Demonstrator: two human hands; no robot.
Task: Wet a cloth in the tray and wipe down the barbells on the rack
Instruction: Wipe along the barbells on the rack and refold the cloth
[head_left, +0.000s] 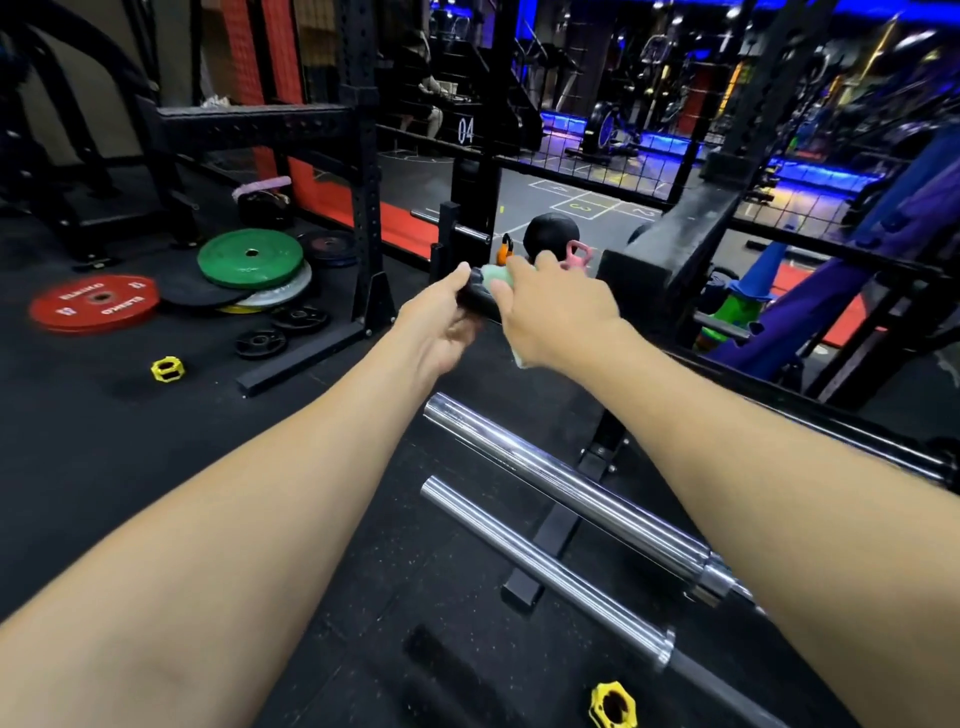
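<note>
Both hands are being used mid-frame: the left hand (441, 322) is gripping a black barbell end (475, 299), while the right hand (550, 312) is pressing a green cloth (493, 275) around it. Wiping seems underway; next, the cloth likely needs sliding along the bar.

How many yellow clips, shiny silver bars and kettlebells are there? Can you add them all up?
Yellow clips: 2
Silver bars: 2
Kettlebells: 2, one orange and one pink
Total: 6
</note>
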